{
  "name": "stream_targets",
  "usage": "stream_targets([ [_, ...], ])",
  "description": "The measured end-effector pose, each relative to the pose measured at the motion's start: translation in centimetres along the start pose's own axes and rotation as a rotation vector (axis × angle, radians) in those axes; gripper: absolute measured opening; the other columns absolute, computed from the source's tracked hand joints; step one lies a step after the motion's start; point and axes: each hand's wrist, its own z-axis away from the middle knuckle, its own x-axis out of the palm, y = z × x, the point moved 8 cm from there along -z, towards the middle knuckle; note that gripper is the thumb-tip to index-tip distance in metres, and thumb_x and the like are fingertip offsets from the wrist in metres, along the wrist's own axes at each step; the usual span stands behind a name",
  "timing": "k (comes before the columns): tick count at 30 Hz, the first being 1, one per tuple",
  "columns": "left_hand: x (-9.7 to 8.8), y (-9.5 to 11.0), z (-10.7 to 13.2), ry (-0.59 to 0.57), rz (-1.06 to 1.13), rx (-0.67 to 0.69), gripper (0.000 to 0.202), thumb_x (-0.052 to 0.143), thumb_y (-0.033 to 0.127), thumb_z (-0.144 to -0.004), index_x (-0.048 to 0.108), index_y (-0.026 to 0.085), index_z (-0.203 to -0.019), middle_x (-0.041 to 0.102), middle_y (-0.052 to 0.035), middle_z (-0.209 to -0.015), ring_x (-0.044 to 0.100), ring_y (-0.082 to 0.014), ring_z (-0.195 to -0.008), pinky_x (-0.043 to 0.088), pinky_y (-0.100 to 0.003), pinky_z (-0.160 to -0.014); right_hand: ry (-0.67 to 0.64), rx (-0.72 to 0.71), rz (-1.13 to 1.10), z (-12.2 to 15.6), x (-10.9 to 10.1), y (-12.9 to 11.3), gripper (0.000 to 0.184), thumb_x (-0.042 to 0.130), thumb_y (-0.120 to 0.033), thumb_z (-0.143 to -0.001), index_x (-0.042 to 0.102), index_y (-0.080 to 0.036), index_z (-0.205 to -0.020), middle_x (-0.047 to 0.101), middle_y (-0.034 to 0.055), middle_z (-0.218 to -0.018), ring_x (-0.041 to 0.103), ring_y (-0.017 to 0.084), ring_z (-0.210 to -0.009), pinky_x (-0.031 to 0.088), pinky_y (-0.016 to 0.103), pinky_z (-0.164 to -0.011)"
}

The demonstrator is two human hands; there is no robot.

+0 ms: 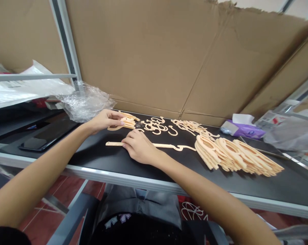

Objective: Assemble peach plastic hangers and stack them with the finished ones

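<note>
Viewed with 12 o'clock at the far edge of the work surface, a dark tablet-like slab (49, 134) is lying at the 9 o'clock side of the black tabletop (97, 156), and crumpled clear plastic wrap (86, 102) is bunching against the cardboard sheet (149, 51) at about 11 o'clock. The left hand (106, 121) is reaching toward 12 o'clock, its fingers drawn together against a small stack of pale cut-out pieces (128, 122); whether they are clamping the stack cannot be told from this view. Just nearer, the right hand (140, 146) is lying palm-down with its fingers closed over a long flat strip (164, 145), which is running across the tabletop and ending in a hooked shape toward 3 o'clock. This flat, palm-down contact appears to be keeping the strip steady against the surface, which is sound handling for a thin piece. Loose curved pieces (156, 126) are scattered at 12 o'clock, a large fanned row of ring-shaped cut-outs (235, 156) is overlapping at 3 o'clock, and a purple tissue packet (242, 129) is sitting beyond them at 2 o'clock.
</note>
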Motion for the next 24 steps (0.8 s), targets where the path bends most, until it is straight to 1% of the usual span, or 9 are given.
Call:
stream_targets([
  [3,0.5,-0.6,-0.2,-0.014,0.02,-0.051,0.043,0.082,0.035,-0.067,0.075,0.014,-0.105,0.07,-0.0043,-0.075,0.059,-0.0137,-0.061,0.045,-0.025,-0.054,0.021,-0.036,0.02,0.1,-0.1,-0.2,0.026,0.047,-0.022,-0.101,0.071,-0.013,-0.102,0.067,0.0104,-0.099,0.053,0.023,-0.102,0.041,0.037,-0.093],
  [6,0.6,-1.2,-0.4,0.014,0.023,-0.083,0.041,0.082,0.031,-0.064,0.074,0.015,-0.1,0.071,-0.0032,-0.076,0.06,-0.0136,-0.062,0.045,-0.024,-0.056,0.036,-0.067,0.059,0.2,-0.4,-0.7,0.025,0.046,-0.021,-0.101,0.07,-0.014,-0.101,0.067,0.0102,-0.1,0.055,0.022,-0.099,0.041,0.037,-0.093],
  [8,0.7,-1.4,-0.5,0.017,0.033,-0.095,0.039,0.082,0.03,-0.062,0.072,0.015,-0.097,0.07,-0.0022,-0.074,0.06,-0.0133,-0.061,0.045,-0.024,-0.056,0.023,-0.077,0.104,0.3,-0.5,-0.9,0.025,0.044,-0.02,-0.101,0.069,-0.014,-0.101,0.068,0.0103,-0.1,0.057,0.022,-0.096,0.04,0.037,-0.091],
  [12,0.7,-1.2,-0.6,0.03,0.043,-0.08,0.035,0.08,0.03,-0.062,0.069,0.015,-0.093,0.071,-0.0025,-0.076,0.06,-0.0132,-0.062,0.044,-0.024,-0.056,-0.009,-0.117,0.219,0.4,-0.8,-1.1,0.026,0.043,-0.012,-0.099,0.067,-0.013,-0.105,0.068,0.0103,-0.1,0.06,0.022,-0.092,0.038,0.036,-0.087],
  [14,0.6,-0.9,-0.6,0.043,0.035,-0.063,0.032,0.078,0.029,-0.062,0.069,0.015,-0.089,0.072,-0.003,-0.079,0.061,-0.0136,-0.065,0.045,-0.024,-0.059,-0.016,-0.149,0.268,0.3,-1.0,-0.9,0.027,0.043,-0.007,-0.095,0.066,-0.013,-0.107,0.068,0.0104,-0.1,0.06,0.022,-0.091,0.036,0.037,-0.086],
  [16,0.5,-0.7,-0.6,0.047,0.025,-0.057,0.03,0.077,0.029,-0.061,0.068,0.015,-0.086,0.071,-0.0024,-0.078,0.061,-0.0138,-0.066,0.046,-0.024,-0.06,-0.016,-0.169,0.287,0.3,-1.1,-0.5,0.028,0.043,-0.005,-0.094,0.066,-0.013,-0.108,0.068,0.0112,-0.1,0.06,0.023,-0.091,0.035,0.038,-0.086],
  [19,0.6,-0.7,-0.7,0.037,0.007,-0.051,0.029,0.077,0.028,-0.06,0.067,0.016,-0.085,0.07,-0.001,-0.073,0.061,-0.0143,-0.064,0.047,-0.025,-0.059,0.004,-0.16,0.274,0.2,-1.2,0.4,0.033,0.041,-0.005,-0.095,0.063,-0.013,-0.118,0.069,0.0119,-0.1,0.06,0.023,-0.092,0.035,0.037,-0.086],
  [21,0.7,-0.7,-0.8,0.037,-0.004,-0.037,0.029,0.077,0.029,-0.059,0.068,0.016,-0.084,0.071,-0.0015,-0.075,0.063,-0.0155,-0.067,0.049,-0.026,-0.063,0.008,-0.147,0.263,0.2,-1.1,0.8,0.035,0.041,-0.006,-0.095,0.061,-0.013,-0.123,0.069,0.0122,-0.101,0.06,0.022,-0.092,0.035,0.037,-0.086],
  [24,0.7,-0.9,-0.9,0.038,-0.017,-0.024,0.031,0.077,0.03,-0.058,0.069,0.016,-0.084,0.073,-0.0028,-0.08,0.065,-0.0173,-0.072,0.052,-0.028,-0.069,-0.005,-0.138,0.253,0.1,-0.8,1.0,0.031,0.042,-0.006,-0.095,0.065,-0.011,-0.116,0.069,0.0134,-0.102,0.061,0.022,-0.092,0.035,0.036,-0.086],
])
